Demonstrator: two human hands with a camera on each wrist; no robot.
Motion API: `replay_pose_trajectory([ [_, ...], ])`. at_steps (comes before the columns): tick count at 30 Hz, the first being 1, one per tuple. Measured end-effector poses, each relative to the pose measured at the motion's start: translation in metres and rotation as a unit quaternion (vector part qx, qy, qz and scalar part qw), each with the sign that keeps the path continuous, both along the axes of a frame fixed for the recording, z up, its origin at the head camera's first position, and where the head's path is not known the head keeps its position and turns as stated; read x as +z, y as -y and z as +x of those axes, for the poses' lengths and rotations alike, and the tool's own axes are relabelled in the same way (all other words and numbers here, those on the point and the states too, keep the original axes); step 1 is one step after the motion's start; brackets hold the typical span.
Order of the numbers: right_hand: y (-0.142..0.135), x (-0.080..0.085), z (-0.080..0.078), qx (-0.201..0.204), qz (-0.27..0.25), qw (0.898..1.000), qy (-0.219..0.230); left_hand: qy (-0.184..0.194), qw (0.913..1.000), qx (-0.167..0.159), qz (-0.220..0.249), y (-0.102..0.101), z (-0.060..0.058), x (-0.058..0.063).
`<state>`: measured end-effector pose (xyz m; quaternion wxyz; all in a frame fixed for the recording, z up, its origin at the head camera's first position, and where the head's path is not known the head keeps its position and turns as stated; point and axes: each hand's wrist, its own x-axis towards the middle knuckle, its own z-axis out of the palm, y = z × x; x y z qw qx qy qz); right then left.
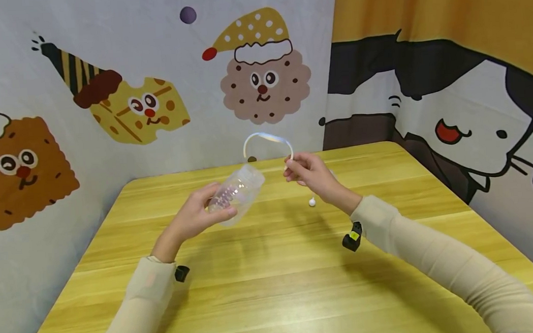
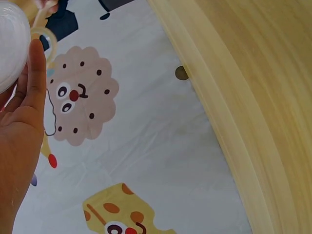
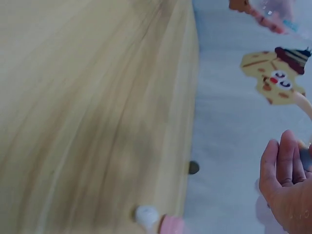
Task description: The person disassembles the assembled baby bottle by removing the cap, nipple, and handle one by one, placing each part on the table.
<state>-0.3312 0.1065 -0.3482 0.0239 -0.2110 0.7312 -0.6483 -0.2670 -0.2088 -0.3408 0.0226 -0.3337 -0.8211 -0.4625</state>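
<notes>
My left hand [image 1: 205,211] grips a clear plastic bottle [image 1: 245,185] with printed markings, tilted with its neck up and to the right above the table. In the left wrist view the bottle's round base [image 2: 12,48] shows beside the fingers. My right hand [image 1: 310,174] pinches one end of a thin whitish flexible tube [image 1: 269,136]. The tube arches over toward the bottle's neck, its free end apart from the bottle in the head view. In the right wrist view, part of the tube [image 3: 303,105] rises from the fingers at the frame's edge.
A small white piece [image 1: 312,202] lies on the wooden table [image 1: 274,288] below my right hand. Beside it in the right wrist view is a pink piece [image 3: 171,224], partly cut off. A cartoon-printed cloth [image 1: 200,135] hangs behind the table's far edge.
</notes>
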Motion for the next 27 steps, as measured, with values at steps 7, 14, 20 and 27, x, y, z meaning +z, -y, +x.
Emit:
replay_pose_trajectory([
  [7, -0.009, -0.021, -0.009, -0.012, -0.017, 0.999, 0.039, 0.002, 1.0, -0.005, 0.006, 0.004, -0.01, -0.014],
  [14, -0.009, -0.028, -0.015, -0.022, -0.005, 0.999, 0.05, -0.011, 0.9999, -0.004, 0.008, 0.004, -0.011, -0.012],
  [20, -0.003, -0.042, -0.02, -0.047, 0.021, 0.996, 0.074, -0.011, 0.9999, 0.005, 0.004, -0.001, -0.001, 0.001],
  [27, 0.007, -0.051, -0.025, -0.048, 0.062, 0.994, 0.071, -0.013, 0.9998, 0.016, 0.003, -0.001, 0.014, 0.021],
])
